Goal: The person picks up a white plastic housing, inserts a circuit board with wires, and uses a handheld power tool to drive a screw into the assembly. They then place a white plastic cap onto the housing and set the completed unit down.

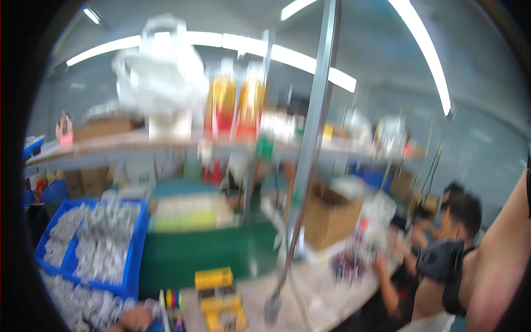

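The picture is blurred by motion and looks across the bench toward the shelves. Only the knuckles of my left hand [134, 319] show at the bottom edge, next to a heap of small silvery parts [83, 307]. Whether it holds anything is hidden. My right hand is out of the picture. A bare arm [498, 265] rises along the right edge with no hand showing, and I cannot tell whose it is.
Blue bins [91, 243] of silvery parts stand at the left, beside a green crate [204, 249]. Yellow boxes [221, 301] lie in front. A metal post [310, 144] rises mid-bench by a cardboard box [329, 218]. A shelf [166, 146] carries bottles and bags. Other people [442, 260] work at the right.
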A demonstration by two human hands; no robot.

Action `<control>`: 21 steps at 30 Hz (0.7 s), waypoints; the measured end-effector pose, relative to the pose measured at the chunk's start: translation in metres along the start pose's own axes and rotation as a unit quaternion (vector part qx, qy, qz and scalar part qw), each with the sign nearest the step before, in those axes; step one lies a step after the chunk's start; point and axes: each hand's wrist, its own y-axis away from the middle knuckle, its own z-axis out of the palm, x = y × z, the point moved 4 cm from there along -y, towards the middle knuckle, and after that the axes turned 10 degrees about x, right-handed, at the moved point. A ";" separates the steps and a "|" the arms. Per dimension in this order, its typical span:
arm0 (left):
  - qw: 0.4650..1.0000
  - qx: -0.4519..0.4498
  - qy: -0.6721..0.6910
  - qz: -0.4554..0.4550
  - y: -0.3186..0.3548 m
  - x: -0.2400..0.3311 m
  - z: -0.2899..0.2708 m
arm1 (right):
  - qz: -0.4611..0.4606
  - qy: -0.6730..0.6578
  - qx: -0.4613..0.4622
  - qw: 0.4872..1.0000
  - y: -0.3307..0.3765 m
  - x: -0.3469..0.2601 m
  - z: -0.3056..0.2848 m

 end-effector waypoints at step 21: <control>0.995 -0.052 -0.053 -0.064 -0.006 0.008 0.007 | 0.217 -0.070 -0.005 0.974 0.101 -0.031 0.054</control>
